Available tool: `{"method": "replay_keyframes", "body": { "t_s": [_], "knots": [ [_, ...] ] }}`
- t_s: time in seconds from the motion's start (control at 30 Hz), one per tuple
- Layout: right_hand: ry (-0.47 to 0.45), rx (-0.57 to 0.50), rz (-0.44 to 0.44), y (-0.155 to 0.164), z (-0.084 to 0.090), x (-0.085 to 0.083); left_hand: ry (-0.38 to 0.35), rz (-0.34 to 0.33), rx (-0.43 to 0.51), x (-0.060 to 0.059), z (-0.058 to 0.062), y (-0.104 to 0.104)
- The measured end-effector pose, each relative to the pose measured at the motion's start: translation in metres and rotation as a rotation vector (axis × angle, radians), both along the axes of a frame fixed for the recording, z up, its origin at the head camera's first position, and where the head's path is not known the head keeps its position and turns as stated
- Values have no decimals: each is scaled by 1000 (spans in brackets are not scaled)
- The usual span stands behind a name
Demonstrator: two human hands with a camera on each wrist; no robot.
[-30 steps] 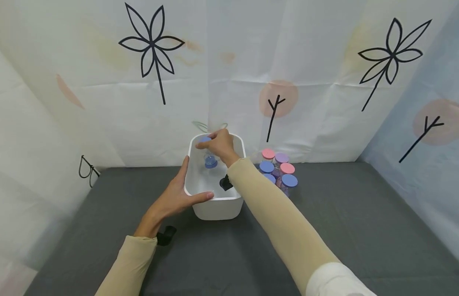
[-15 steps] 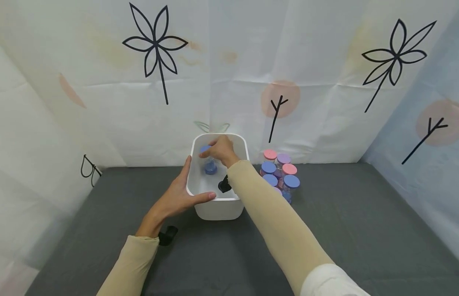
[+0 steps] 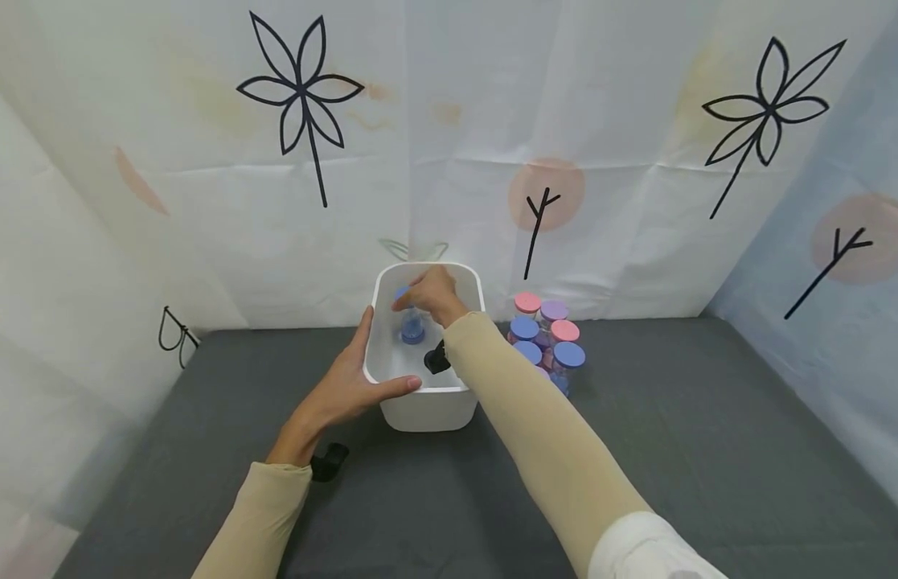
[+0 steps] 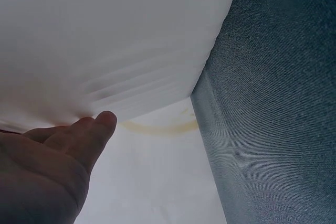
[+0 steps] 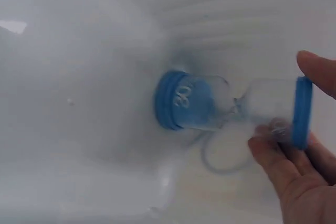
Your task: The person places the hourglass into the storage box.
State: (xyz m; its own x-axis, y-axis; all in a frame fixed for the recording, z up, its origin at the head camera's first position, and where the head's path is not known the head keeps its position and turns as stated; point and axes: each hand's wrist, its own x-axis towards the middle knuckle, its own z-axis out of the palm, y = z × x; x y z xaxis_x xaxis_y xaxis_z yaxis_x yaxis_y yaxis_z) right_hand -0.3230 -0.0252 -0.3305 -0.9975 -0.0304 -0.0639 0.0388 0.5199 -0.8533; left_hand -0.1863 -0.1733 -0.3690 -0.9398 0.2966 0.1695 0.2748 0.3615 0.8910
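The spread left hand (image 3: 338, 386) is bracing a white bin (image 3: 428, 411), the right hand (image 3: 434, 293) is pinching its one visible blue sand timer (image 5: 195, 101), and clustered sand timers (image 3: 564, 330) outside are apparently awaiting loading.

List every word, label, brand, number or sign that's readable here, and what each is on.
"30": white number, slightly blurred and turned sideways, on the blue-capped sand timer in the right hand.
Other sand timers: any markings are too small to read.
White bin: no lettering visible.
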Motion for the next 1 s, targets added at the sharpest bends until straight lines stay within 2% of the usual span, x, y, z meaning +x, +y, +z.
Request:
{"method": "replay_keyframes", "body": {
  "t_s": [0.2,0.3,0.47,0.6,0.73,0.87,1.0],
  "knots": [
    [4,130,73,7,17,-2,-16,0,-1,1,-1,2],
    [-40,91,99,15,32,-3,-6,-4,6,0,-2,2],
    [-61,-47,172,33,58,4,23,-31,35,-1,-1,3],
    [-3,-129,278,53,74,21,24,-41,53,-1,2,3],
    [78,-215,363,79,82,44,25,-35,47,-1,3,4],
    [128,-290,391,110,78,69,43,-22,18,0,3,4],
    [145,-329,380,141,63,93,58,-20,2,1,3,6]
  ]
}}
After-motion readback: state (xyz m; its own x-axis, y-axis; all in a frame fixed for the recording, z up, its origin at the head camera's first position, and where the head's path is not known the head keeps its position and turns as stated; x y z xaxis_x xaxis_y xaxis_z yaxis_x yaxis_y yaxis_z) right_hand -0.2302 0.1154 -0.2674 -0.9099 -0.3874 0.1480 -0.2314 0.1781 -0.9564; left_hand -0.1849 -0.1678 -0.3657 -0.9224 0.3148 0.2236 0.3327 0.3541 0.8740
